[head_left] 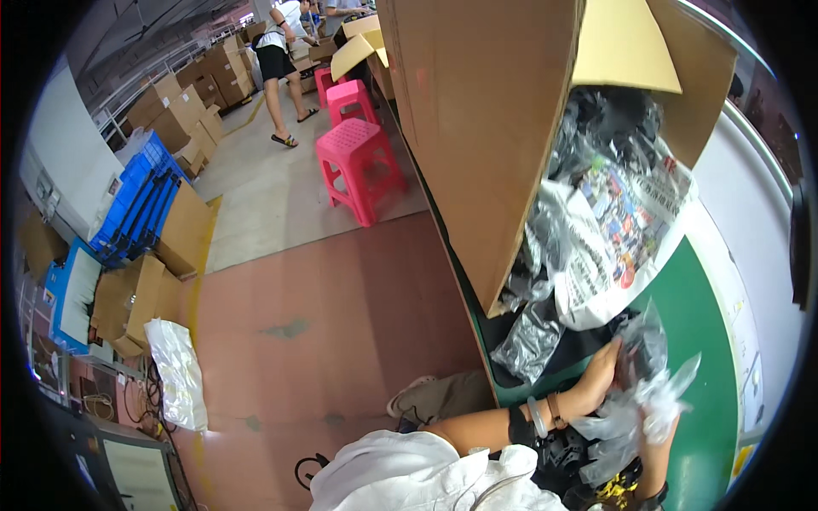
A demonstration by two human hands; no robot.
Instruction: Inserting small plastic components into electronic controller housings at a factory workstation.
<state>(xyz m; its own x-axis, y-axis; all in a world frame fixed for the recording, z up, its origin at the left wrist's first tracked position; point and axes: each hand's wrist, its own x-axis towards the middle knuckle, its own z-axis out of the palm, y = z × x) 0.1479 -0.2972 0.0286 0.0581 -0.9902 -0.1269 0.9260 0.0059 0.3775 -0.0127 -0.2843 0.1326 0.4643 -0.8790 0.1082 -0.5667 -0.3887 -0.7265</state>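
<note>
Above the green tabletop [703, 341] I handle a crumpled clear plastic bag [643, 345] with something dark inside. My left hand [599, 372], with bracelets at the wrist, is closed against the bag's near side, its fingertips partly behind the film. Bunched plastic covers much of my right hand [659, 428], which is closed on the gathered part of the bag. Below my hands lie black parts [567, 447] and a piece with yellow markings [620, 487], partly covered by plastic. A small clear bag of dark items [530, 342] rests beside my left forearm.
A large open cardboard box [481, 128] lies on its side on the table, with bagged black items and a printed white bag [618, 230] spilling out. Pink stools [358, 157] stand beyond the table's left edge. A person [277, 64] bends over boxes farther back. Blue crates [136, 204] line the left.
</note>
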